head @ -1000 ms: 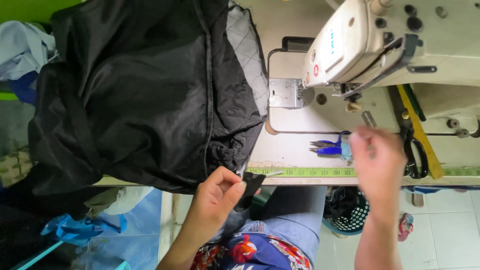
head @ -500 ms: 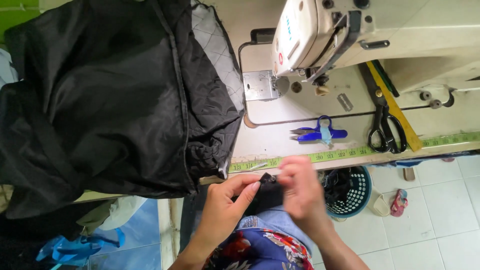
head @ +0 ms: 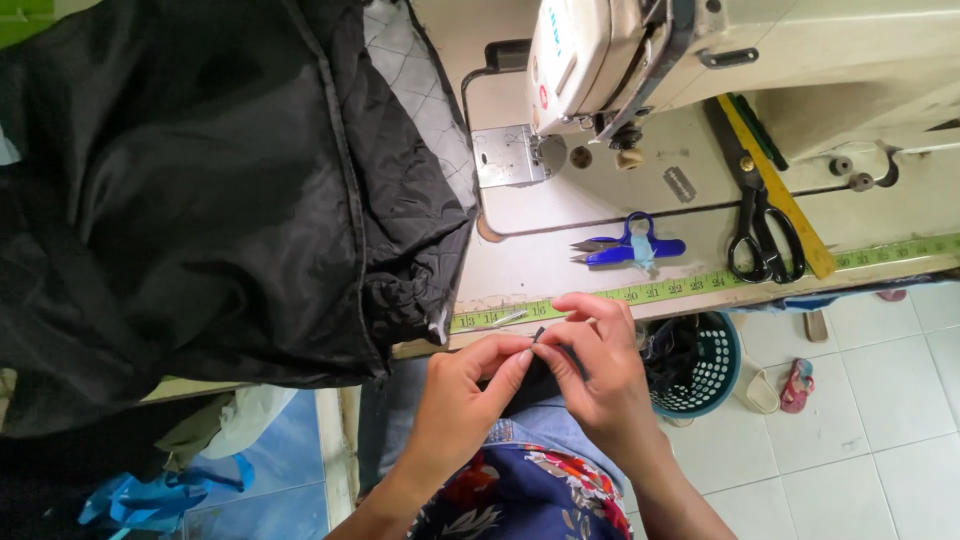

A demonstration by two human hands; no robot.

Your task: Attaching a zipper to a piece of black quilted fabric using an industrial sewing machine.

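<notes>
Both hands meet just below the table edge, at 6 o'clock in the head view. The left hand (head: 468, 395) comes up from 7 o'clock, wrist bent slightly, fingers curled narrow with thumb and forefinger pinched on a small black strip (head: 540, 372) of cloth. The right hand (head: 597, 365) comes in from 5 o'clock, knuckles up, its fingers bunched close and pinching the same strip from the other side; the fingertips of the 2 hands touch. The strip lies between them over the person's lap, its upper end poking up near the tape measure (head: 700, 283) along the table's front edge. At 9 o'clock a large black jacket (head: 210, 190) with grey quilted lining is heaped on the table (head: 560, 255), its hem hanging over the edge just beside the left hand. At 12 o'clock stands the cream sewing machine (head: 620, 50). Blue snips (head: 628, 248) lie at 1 o'clock from the hands, black scissors (head: 762, 235) and a yellow ruler (head: 775, 185) at 2 o'clock. A teal basket (head: 715, 365) sits on the floor at 3 o'clock, near the right hand.
</notes>
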